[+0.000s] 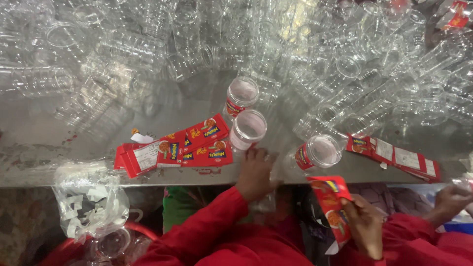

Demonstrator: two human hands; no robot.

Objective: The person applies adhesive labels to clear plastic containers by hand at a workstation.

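The left hand (255, 173) is resting on the near edge of the grey metal worktop (44, 133), its fingers closing around a clear, thin-walled plastic jar (263, 170) lying on its side at the edge; the jar is so transparent that its outline is hard to follow. The right hand (365, 224) is holding a red printed paper label (331, 203) below the worktop edge, its grip pinched on the strip's right side. That label looks light, limp and easily creased, so it is best held by its edges. The jar is probably very light, smooth and prone to denting, so taking it around the ribbed body or the stiffer mouth seems safest. Just beyond the left hand, a clear plastic jar with a red label (247, 129) is standing upright, beside a fan of loose red labels (187, 145). Another person's hand (449, 202) is showing at the far right.
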